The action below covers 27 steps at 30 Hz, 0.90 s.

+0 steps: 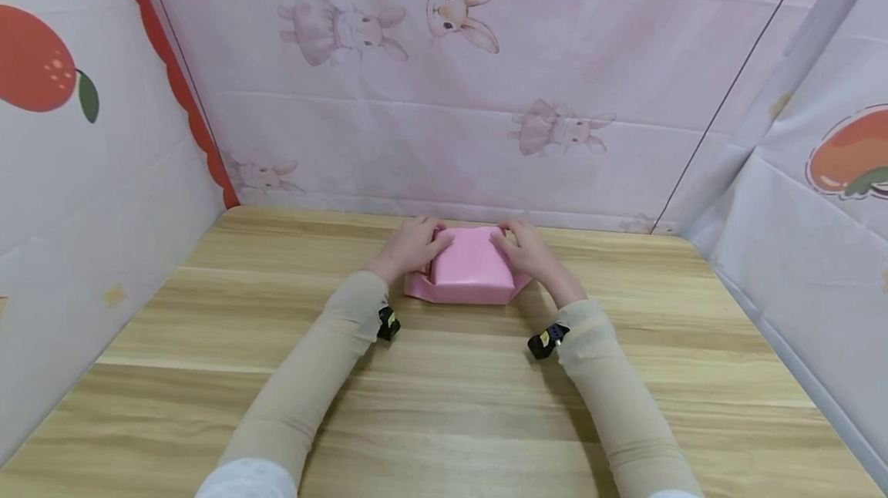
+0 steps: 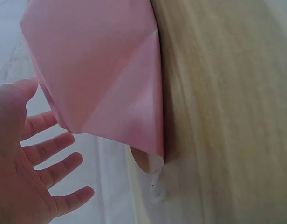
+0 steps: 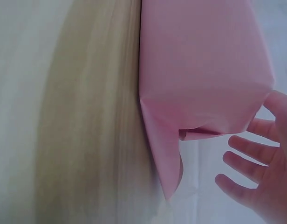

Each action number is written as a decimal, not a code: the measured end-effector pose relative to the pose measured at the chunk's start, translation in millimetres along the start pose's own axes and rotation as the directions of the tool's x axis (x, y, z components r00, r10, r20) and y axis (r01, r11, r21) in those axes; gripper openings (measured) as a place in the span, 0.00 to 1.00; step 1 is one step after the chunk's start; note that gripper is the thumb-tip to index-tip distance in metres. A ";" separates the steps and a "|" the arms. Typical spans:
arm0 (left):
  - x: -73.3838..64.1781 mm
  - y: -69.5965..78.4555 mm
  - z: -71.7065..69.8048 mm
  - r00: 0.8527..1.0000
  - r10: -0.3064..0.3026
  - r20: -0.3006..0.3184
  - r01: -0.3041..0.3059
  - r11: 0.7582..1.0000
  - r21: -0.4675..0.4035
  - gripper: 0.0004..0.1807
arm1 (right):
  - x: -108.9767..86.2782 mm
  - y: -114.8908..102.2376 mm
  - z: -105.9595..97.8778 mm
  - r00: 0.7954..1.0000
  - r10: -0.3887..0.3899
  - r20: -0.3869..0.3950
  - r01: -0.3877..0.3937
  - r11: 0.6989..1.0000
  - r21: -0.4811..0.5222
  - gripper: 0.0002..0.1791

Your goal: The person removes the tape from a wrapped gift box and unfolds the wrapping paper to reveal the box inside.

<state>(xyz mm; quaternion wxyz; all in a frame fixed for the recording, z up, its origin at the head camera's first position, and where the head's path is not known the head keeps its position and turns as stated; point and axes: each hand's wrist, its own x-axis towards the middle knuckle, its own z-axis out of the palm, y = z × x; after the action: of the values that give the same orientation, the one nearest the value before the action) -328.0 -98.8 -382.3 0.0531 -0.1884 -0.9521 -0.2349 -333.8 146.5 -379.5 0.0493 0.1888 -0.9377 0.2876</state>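
Note:
A box wrapped in glossy pink paper [image 1: 475, 263] sits toward the back of the table, paper flaps sticking out at both ends. At its far left corner, my left hand [image 1: 411, 245] has the thumb on top and fingers over the far side. My right hand [image 1: 533, 257] grips the far right corner the same way. In the left wrist view, thumb and forefinger meet the paper's edge while the other fingers spread free. A loose end flap [image 3: 164, 154] hangs out along the table in the right wrist view, beside a tucked fold.
The wood-grain table [image 1: 444, 398] carries the box close to a pink cloth backdrop [image 1: 416, 136] printed with rabbits. White fruit-print cloths [image 1: 76, 197] stand at the left and right edges. A small black camera [image 1: 548, 341] sits on each wrist.

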 end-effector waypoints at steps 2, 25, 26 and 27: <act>-3.2 0.5 -1.4 1.000 0.015 0.000 -0.015 1.000 0.006 0.26 | -3.2 -1.2 -0.7 0.999 -0.028 -0.021 0.028 1.000 -0.003 0.22; -87.6 31.0 -17.5 0.881 0.431 -0.196 -0.407 0.901 0.150 0.08 | -107.3 -11.7 -20.9 0.926 -0.363 -0.109 0.349 0.929 -0.126 0.09; -91.6 32.6 -18.2 0.864 0.456 -0.211 -0.430 0.889 0.160 0.08 | -112.2 -12.8 -22.5 0.924 -0.370 -0.097 0.356 0.925 -0.132 0.09; -95.2 34.0 -18.7 0.847 0.482 -0.225 -0.452 0.875 0.175 0.07 | -116.6 -14.1 -24.3 0.918 -0.385 -0.093 0.372 0.918 -0.137 0.08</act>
<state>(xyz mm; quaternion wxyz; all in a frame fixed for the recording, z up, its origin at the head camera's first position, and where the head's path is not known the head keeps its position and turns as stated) -226.8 -111.5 -369.4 0.2448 -0.3783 -0.8739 -0.1821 -221.1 187.3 -375.4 0.1703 0.3462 -0.8939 0.2282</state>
